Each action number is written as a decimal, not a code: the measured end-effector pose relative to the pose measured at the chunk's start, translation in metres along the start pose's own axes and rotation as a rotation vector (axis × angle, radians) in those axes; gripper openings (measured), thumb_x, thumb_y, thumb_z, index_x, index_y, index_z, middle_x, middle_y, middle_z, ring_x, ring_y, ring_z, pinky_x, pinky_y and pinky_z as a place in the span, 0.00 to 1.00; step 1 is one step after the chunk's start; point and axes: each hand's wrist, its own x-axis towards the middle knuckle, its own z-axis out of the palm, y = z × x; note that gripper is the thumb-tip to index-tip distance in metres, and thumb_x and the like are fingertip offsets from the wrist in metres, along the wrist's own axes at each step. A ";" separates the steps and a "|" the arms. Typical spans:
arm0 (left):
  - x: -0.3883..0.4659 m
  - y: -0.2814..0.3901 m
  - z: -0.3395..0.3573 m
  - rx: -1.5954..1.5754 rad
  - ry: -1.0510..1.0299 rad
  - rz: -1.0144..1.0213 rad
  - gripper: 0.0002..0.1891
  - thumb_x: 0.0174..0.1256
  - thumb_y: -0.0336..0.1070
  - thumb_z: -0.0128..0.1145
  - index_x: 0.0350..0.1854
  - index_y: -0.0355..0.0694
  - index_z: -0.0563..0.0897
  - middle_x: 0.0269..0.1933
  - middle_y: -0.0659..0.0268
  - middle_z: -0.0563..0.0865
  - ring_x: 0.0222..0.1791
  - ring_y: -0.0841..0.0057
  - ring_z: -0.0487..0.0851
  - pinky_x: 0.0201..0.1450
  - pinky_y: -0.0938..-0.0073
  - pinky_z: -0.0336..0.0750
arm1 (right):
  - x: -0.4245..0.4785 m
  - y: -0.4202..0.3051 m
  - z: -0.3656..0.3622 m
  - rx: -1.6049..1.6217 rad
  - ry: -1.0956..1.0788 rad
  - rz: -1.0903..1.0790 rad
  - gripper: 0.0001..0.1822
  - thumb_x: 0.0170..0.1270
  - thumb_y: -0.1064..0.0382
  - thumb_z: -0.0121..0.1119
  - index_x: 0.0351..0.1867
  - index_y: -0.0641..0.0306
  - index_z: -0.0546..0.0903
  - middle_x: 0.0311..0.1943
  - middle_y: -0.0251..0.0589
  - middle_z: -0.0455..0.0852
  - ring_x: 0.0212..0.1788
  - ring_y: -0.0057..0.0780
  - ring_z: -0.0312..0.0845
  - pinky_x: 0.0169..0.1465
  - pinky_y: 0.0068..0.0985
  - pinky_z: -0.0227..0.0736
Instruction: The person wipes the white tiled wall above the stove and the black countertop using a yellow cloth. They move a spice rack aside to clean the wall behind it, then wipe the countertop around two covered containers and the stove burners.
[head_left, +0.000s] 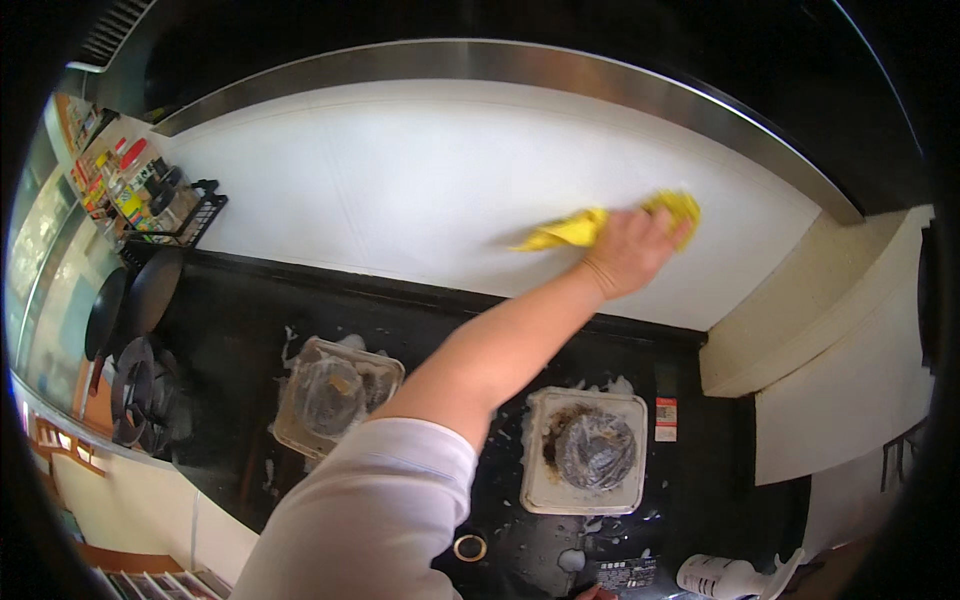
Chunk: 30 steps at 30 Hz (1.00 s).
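My left hand presses a yellow cloth against the white wall panel behind the stove, towards its right side. The cloth sticks out on both sides of the hand, and its right part is blurred. My left arm crosses over the black cooktop. Only a bit of my right hand shows at the bottom edge; what it does cannot be told. Two square burner trays, a left one and a right one, have crumpled covers over their middles and white foam around them. The right one has brown stains.
A white spray bottle lies at the lower right. A metal ring rests near the front. Pans and dark pan supports stand left, below a black rack of seasoning bottles. A steel hood edge runs above.
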 end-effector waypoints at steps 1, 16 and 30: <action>-0.009 0.021 0.019 0.028 -0.070 0.124 0.22 0.54 0.33 0.51 0.54 0.48 0.78 0.38 0.68 0.75 0.35 0.71 0.73 0.34 0.68 0.67 | 0.001 0.000 -0.001 0.014 0.001 -0.005 0.10 0.58 0.69 0.61 0.21 0.63 0.74 0.15 0.41 0.71 0.15 0.38 0.66 0.20 0.32 0.62; -0.109 -0.132 -0.163 0.480 -0.726 -0.554 0.26 0.63 0.42 0.50 0.62 0.35 0.69 0.47 0.58 0.74 0.48 0.66 0.73 0.49 0.62 0.66 | -0.008 0.002 0.002 0.010 0.024 0.058 0.10 0.58 0.69 0.62 0.22 0.65 0.75 0.16 0.42 0.73 0.16 0.37 0.67 0.20 0.31 0.63; -0.186 -0.151 -0.124 -0.753 0.518 -2.263 0.16 0.70 0.40 0.39 0.50 0.36 0.75 0.43 0.57 0.80 0.40 0.65 0.81 0.41 0.64 0.77 | -0.014 0.004 0.009 -0.040 0.065 0.070 0.08 0.59 0.70 0.60 0.24 0.68 0.75 0.17 0.44 0.74 0.18 0.36 0.65 0.23 0.32 0.65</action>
